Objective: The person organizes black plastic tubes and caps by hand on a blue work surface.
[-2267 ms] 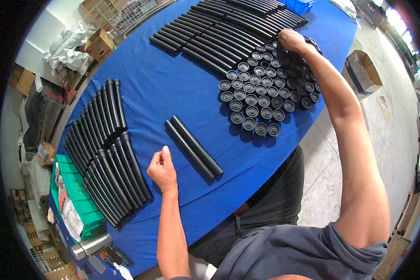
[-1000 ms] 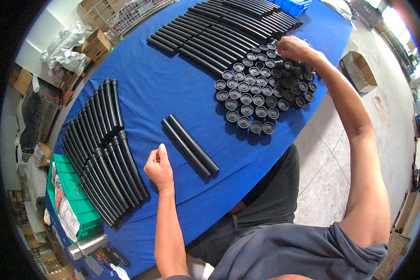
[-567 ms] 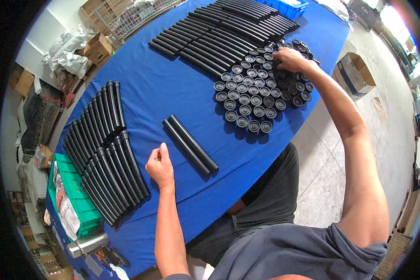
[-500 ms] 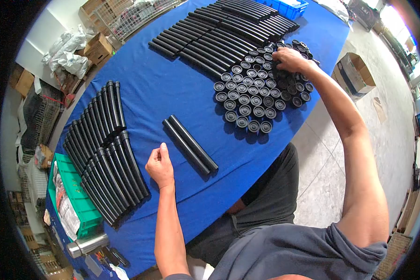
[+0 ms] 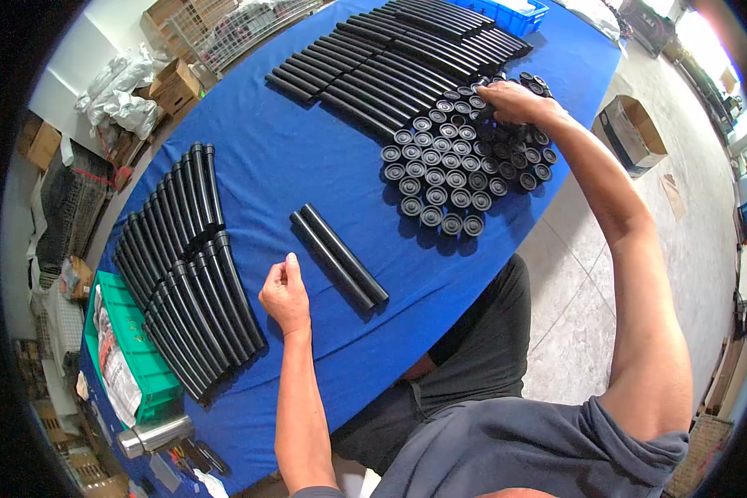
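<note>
My right hand (image 5: 516, 103) is over the far part of a cluster of round black caps (image 5: 456, 178), palm down. Its extended fingers reach left and touch the caps; the underside of the hand is hidden. My left hand (image 5: 285, 297) rests on the blue cloth with its fingers curled in and the thumb on top, and nothing shows in it. Just to its right, two black tubes (image 5: 340, 257) lie side by side on a slant. Left of it are two overlapping rows of black tubes with collared ends (image 5: 192, 274).
Many plain black tubes (image 5: 373, 62) lie in rows at the back of the blue-covered table (image 5: 249, 108). A blue crate (image 5: 519, 18) is behind them. At the left edge stand a green bin (image 5: 153, 382) and a metal cylinder (image 5: 156, 436). A cardboard box (image 5: 631, 137) sits on the floor.
My right hand has shifted slightly left over the caps, and its fingers have stretched out further. My left hand and the two tubes stay in place.
</note>
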`<state>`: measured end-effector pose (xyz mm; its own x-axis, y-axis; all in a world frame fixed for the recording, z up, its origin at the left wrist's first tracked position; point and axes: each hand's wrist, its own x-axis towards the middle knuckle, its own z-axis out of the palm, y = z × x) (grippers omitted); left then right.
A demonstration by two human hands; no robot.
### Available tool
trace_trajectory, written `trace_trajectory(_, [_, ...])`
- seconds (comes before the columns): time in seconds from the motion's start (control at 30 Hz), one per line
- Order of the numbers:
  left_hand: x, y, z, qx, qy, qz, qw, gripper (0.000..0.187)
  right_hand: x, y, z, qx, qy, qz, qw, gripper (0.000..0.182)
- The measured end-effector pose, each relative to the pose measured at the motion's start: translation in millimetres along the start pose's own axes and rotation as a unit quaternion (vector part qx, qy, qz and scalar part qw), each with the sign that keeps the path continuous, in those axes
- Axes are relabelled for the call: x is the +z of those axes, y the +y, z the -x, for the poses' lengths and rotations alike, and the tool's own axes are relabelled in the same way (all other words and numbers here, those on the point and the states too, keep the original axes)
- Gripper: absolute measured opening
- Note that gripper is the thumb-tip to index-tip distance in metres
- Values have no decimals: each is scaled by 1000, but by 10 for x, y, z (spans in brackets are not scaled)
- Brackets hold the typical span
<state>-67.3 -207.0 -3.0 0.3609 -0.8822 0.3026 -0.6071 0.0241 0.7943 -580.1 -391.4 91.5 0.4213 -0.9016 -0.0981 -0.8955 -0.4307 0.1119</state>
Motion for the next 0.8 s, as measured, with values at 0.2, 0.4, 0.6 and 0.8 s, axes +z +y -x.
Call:
trace_trajectory(0.2, [11, -57, -5, 3, -2, -3, 1000, 42, -56, 18, -55, 20, -73, 56, 996, 26])
trace_trajectory(0.4, [-21, 11, 0, -13, -17, 3, 1000, 42, 13, 78, -47, 3, -1, 9, 1000, 29])
trace_trajectory(0.6, [19, -67, -10, 6, -1, -11, 1000, 43, -22, 35, 30, 6, 83, -147, 986, 36])
trace_trajectory(0.8, [0, -11, -5, -1, -7, -8, 1000, 42, -95, 13, 73, 33, 94, -63, 993, 41])
